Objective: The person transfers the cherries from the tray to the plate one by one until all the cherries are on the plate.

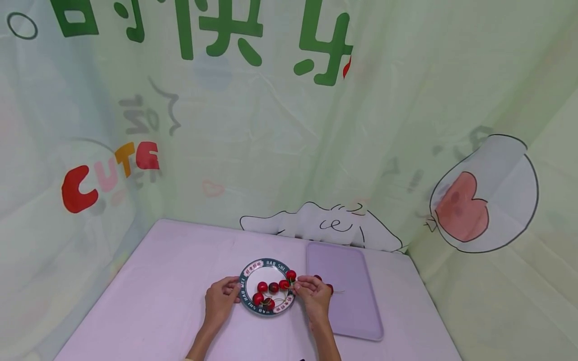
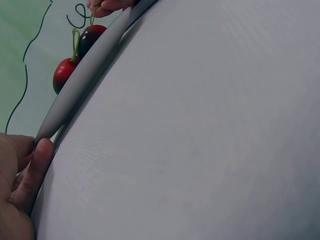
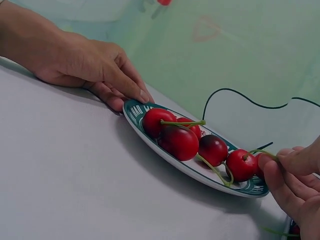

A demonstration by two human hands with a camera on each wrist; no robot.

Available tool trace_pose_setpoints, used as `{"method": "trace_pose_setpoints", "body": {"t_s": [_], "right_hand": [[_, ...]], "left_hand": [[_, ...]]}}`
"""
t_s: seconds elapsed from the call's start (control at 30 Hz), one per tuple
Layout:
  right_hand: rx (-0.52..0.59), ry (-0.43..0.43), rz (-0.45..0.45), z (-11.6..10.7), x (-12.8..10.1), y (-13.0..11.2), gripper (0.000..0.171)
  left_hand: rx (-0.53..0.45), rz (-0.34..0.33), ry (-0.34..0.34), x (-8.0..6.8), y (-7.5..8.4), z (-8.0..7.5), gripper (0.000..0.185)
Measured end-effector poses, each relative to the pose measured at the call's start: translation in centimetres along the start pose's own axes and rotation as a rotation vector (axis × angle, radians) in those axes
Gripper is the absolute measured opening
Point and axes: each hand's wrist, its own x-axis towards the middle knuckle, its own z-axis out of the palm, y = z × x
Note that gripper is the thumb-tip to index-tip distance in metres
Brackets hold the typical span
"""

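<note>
- So, nearest the camera-wearer: the right hand (image 1: 314, 295) has its fingertips (image 3: 292, 161) pinched on a green stem at the plate's right edge, and the cherry (image 3: 241, 164) on that stem sits right on the rim. I'd keep the pinch light and low on the stem, since these look like they'd pull off easily.
- The left hand (image 1: 221, 297) is on the other side, fingers curled against the left edge of the plate (image 1: 246, 299), gripping it. Good call imo: holding the rim should stop the plate sliding on the smooth lilac tablecloth (image 1: 158, 281).
- On the plate itself: a cluster of red cherries (image 1: 269, 291), a darker one (image 3: 179, 142) in the middle, stems crossing each other. Lift straight up so the stem doesn't snag the neighbours.
- Just right of the plate is a lilac tray (image 1: 347, 291), with a couple of cherries (image 1: 330, 288) lying on it, half hidden behind the right hand.
- Farther back it's a pale green cartoon backdrop (image 1: 289, 125).
</note>
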Motion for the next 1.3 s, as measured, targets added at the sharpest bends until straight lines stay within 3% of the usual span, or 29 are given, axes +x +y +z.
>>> {"method": "trace_pose_setpoints", "body": {"t_s": [0.7,1.3], "right_hand": [[-0.138,0.03,0.059,0.2,0.5,1.5,0.027],[-0.427,0.039,-0.096,1.3,0.1,1.4,0.018]], "left_hand": [[-0.02,-0.009,-0.032,0.1,0.2,-0.3,0.027],[-0.009,-0.036,-0.027,0.1,0.1,-0.3,0.028]]}}
